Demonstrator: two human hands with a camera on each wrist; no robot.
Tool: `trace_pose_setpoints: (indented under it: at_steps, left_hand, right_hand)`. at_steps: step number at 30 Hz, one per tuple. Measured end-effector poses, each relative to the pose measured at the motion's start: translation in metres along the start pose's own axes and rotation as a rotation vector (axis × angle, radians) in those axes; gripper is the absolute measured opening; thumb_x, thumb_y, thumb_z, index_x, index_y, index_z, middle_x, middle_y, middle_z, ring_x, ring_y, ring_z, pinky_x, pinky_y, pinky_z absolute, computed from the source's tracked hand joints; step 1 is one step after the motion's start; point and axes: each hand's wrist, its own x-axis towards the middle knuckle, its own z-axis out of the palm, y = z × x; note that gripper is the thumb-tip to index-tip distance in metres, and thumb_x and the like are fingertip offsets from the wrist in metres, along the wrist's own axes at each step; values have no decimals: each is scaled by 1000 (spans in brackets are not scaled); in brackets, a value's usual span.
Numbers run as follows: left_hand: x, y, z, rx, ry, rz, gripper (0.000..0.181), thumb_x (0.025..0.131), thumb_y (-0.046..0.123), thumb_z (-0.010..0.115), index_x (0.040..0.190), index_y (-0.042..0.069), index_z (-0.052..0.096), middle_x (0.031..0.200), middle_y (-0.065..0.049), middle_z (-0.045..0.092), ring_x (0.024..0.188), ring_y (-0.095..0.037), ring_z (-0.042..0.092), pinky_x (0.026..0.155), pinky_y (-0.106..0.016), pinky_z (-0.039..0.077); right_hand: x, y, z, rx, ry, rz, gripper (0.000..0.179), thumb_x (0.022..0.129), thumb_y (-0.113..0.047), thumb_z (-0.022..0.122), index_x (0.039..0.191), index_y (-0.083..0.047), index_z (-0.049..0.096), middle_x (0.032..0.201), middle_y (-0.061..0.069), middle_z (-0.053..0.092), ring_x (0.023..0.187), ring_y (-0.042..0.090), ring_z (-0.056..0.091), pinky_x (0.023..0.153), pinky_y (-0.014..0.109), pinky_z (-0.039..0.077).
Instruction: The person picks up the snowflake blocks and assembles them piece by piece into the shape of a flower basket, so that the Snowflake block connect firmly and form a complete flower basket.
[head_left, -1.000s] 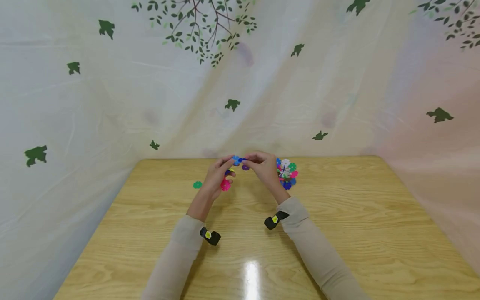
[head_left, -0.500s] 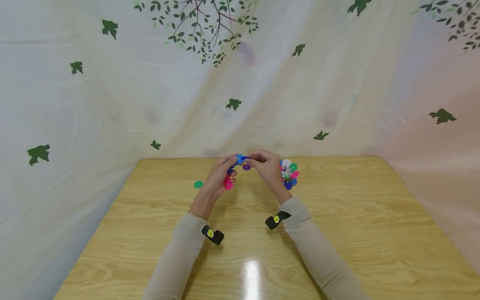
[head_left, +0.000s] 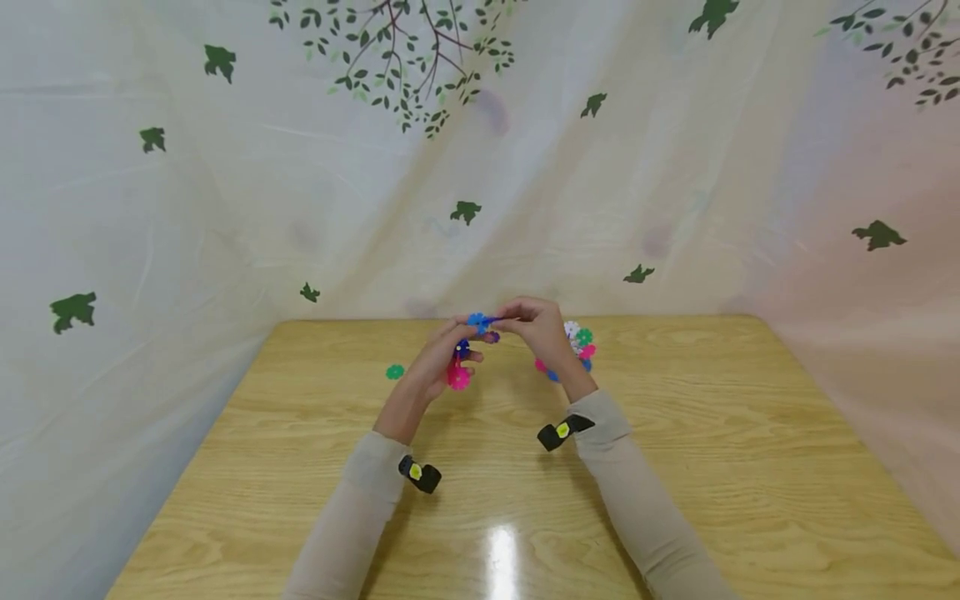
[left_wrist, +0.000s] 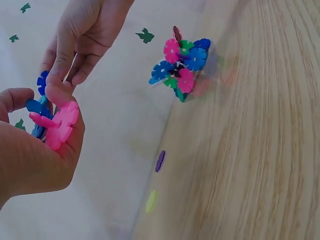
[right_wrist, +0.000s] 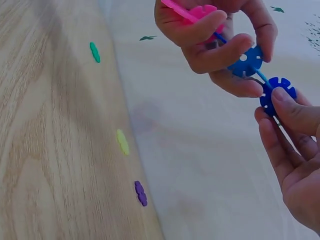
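Note:
My left hand [head_left: 435, 358] holds a short chain of flower-shaped plastic discs, slotted together, above the far part of the table. In the left wrist view a pink disc [left_wrist: 64, 125] lies against the palm, with another pink one edge-on beside it. A blue disc [right_wrist: 251, 65] sits between the left fingers in the right wrist view. From it, a lighter blue edge-on piece runs to a dark blue disc [right_wrist: 268, 101]. My right hand [head_left: 542, 333] pinches that dark blue disc between thumb and fingers. Fingers hide part of the chain.
A multicoloured cluster of joined discs [left_wrist: 197, 59] stands on the table, right of the hands and partly behind the right wrist in the head view. Loose green [right_wrist: 95, 52], yellow [right_wrist: 123, 142] and purple [right_wrist: 141, 193] discs lie near the table's far edge, before a printed curtain [head_left: 360, 208].
My right hand has shifted slightly right, its wrist covering more of the cluster. In the left hand, the chain has turned, and the pink disc hangs a little lower. Both hands keep their hold.

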Motion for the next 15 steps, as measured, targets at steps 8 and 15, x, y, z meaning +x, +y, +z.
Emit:
trace_pose_setpoints:
  at_steps: [8,15]
  left_hand:
    - [0,-6,-11,21,117,-10,23,104,38,58,119,20,60,101,3,68,78,-9,59,57,-18,47]
    - [-4,-7,-19,46,154,-45,32,103,41,59,124,16,60,98,10,71,85,-10,64,63,-19,48]
  right_hand:
    - [9,-1,6,-53,-151,40,9,93,4,70,100,9,73,101,27,74,77,8,71,71,26,60]
    - [17,-1,14,-122,-240,67,10,93,1,71,101,5,74,98,23,75,70,11,65,64,24,55]
